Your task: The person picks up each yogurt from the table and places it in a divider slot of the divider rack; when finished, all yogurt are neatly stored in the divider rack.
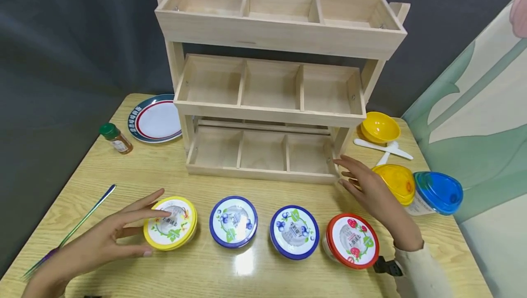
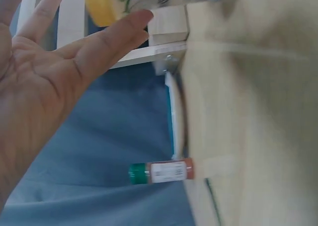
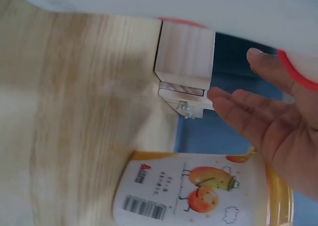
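My left hand (image 1: pixel 99 238) is at the left side of a tub with a yellow lid (image 1: pixel 170 223), fingers spread, one finger reaching over the lid. In the left wrist view the palm (image 2: pixel 49 82) faces the tub, which is cut off at the top edge. Two blue-lidded tubs, one left (image 1: pixel 233 221) and one right (image 1: pixel 294 232), stand in the middle. My right hand (image 1: pixel 372 197) hovers by the rack's lower right corner, holding nothing, its fingers loosely extended. Nearest to it are a red-lidded tub (image 1: pixel 354 241) and a yellow-orange-lidded tub (image 1: pixel 397 183).
A three-tier wooden rack (image 1: pixel 263 175) with divided trays stands behind the tubs. Left lie a plate (image 1: pixel 158 119), a green-capped spice bottle (image 1: pixel 116 138) and a thin metallic fork (image 1: pixel 88 215). Right are a yellow bowl (image 1: pixel 380 127), white plastic cutlery (image 1: pixel 383 148) and a blue-lidded tub (image 1: pixel 438 192).
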